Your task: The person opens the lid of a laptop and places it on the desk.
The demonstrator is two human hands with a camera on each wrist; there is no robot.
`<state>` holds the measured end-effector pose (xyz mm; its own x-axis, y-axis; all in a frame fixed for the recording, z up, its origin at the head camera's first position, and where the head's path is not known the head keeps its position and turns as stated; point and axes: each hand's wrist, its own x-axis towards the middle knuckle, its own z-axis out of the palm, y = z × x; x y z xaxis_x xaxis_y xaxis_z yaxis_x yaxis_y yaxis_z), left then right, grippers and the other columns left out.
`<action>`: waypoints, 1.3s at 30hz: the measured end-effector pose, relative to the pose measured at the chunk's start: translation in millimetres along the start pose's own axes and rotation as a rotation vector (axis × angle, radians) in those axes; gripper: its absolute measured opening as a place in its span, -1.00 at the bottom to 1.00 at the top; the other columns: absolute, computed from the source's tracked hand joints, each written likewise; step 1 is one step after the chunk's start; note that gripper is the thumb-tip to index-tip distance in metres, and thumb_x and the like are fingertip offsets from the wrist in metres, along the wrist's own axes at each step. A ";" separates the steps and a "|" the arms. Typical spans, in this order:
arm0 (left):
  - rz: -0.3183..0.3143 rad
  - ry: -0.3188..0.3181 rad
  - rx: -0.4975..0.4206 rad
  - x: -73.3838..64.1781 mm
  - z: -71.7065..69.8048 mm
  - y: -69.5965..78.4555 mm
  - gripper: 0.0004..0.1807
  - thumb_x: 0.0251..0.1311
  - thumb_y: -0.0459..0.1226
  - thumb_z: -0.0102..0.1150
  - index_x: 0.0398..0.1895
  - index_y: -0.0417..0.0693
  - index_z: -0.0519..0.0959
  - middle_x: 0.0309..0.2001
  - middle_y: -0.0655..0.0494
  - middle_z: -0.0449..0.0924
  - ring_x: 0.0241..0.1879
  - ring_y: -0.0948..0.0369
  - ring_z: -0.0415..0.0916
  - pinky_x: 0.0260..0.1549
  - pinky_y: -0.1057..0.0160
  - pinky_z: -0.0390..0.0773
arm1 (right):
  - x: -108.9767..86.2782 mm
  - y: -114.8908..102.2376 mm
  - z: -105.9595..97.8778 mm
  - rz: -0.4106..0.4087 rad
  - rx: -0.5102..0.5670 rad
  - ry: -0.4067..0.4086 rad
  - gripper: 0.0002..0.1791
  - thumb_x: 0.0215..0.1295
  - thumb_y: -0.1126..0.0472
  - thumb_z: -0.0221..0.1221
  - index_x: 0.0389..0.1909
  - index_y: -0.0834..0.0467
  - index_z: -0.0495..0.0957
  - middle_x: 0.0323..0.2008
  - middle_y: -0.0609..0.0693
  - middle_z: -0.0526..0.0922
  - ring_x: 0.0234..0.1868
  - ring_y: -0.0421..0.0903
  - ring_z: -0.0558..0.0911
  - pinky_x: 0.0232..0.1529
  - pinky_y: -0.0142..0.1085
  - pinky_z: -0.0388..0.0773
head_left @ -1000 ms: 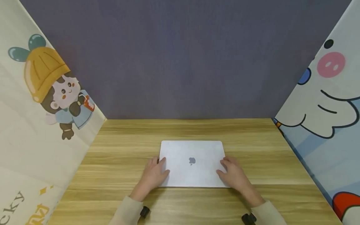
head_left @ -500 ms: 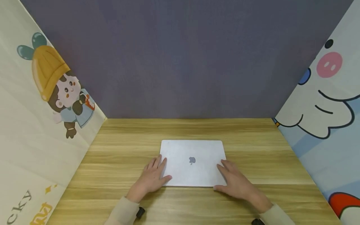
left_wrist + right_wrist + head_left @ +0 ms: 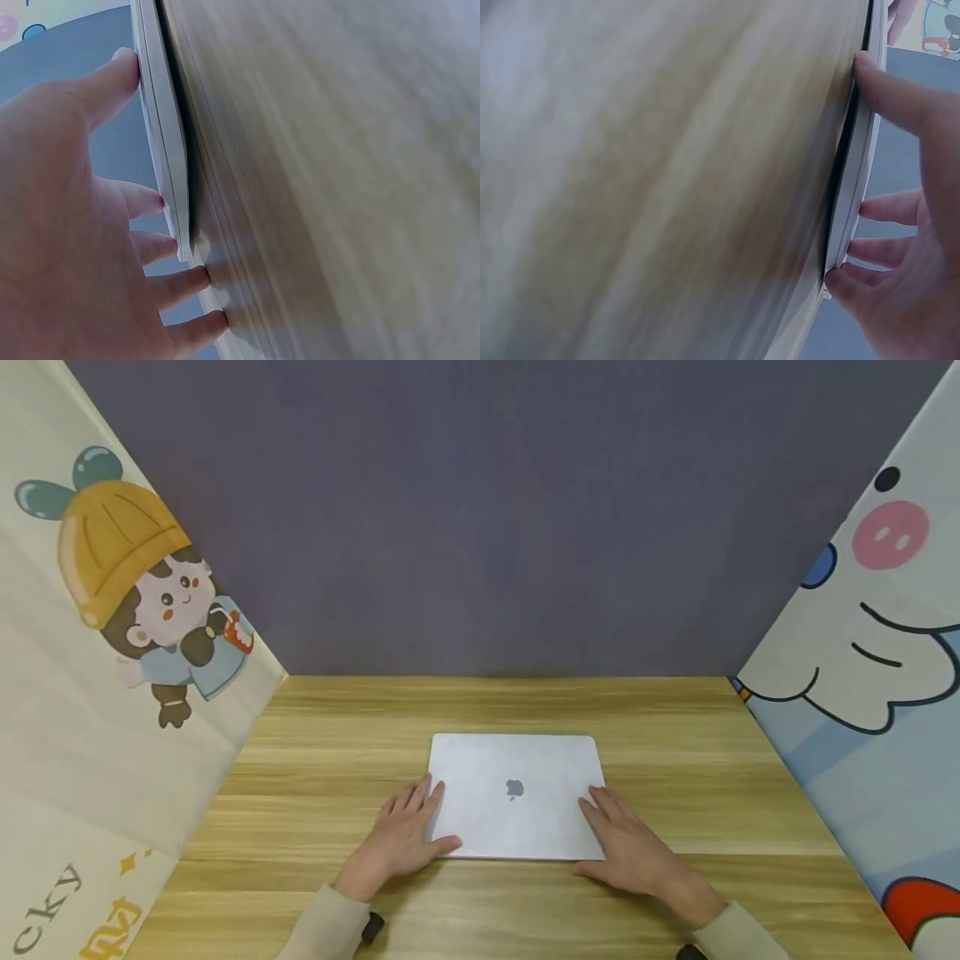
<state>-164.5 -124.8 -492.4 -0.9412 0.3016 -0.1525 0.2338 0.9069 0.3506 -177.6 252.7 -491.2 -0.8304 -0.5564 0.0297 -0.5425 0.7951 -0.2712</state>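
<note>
A closed silver laptop (image 3: 517,827) with a dark apple logo lies flat on the wooden table, its lid up. My left hand (image 3: 401,843) rests at its left near corner with fingers spread. In the left wrist view the thumb and two fingers touch the laptop's (image 3: 166,142) lid, while the outer fingers reach down to the tabletop. At the right near corner, my right hand (image 3: 637,856) lays its fingertips on the lid. Its thumb touches the front edge of the laptop (image 3: 857,165) in the right wrist view, and the little finger sits by the corner.
The wooden tabletop (image 3: 517,706) runs back to a dark grey upright panel (image 3: 510,527). Cartoon-printed cloths flank it, a cream one (image 3: 67,735) on the left and a white and blue one (image 3: 847,768) on the right.
Both hands have slid slightly toward the near edge and their fingers have spread straighter. The right thumb has moved from the lid to the front edge. The laptop stays in place.
</note>
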 end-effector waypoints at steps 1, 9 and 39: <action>-0.001 0.000 0.000 0.4 0.3 0.0 0.03 0.32 0.34 0.01 0.62 -0.11 0.06 0.61 -0.22 -0.13 0.54 -0.23 -0.06 0.43 -0.30 0.05 | 0.5 0.9 0.8 0.000 0.002 0.002 0.10 0.13 -0.40 0.33 0.40 0.39 0.35 0.44 0.38 0.25 0.45 0.34 0.24 0.35 0.14 0.35; 0.000 0.006 0.000 3.3 0.4 0.8 0.04 0.31 0.35 0.02 0.62 -0.12 0.07 0.61 -0.23 -0.12 0.54 -0.22 -0.05 0.42 -0.29 0.07 | 5.5 8.3 7.6 0.035 0.016 -0.012 0.27 -0.03 -0.50 0.34 0.45 0.38 0.27 0.49 0.38 0.15 0.50 0.35 0.14 0.39 0.17 0.28; 0.042 -0.018 -0.012 -23.8 -4.3 -15.9 0.05 0.29 0.35 0.04 0.62 -0.12 0.07 0.61 -0.24 -0.12 0.53 -0.23 -0.04 0.43 -0.29 0.06 | -13.6 -40.7 20.6 0.071 -0.057 0.029 0.19 0.19 -0.46 0.22 0.41 0.52 0.24 0.45 0.49 0.19 0.48 0.42 0.16 0.40 0.13 0.28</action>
<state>-146.8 -147.8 -490.4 -0.9260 0.3448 -0.1536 0.2703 0.8897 0.3679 -141.5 223.0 -500.4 -0.8700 -0.4913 0.0404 -0.4876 0.8454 -0.2180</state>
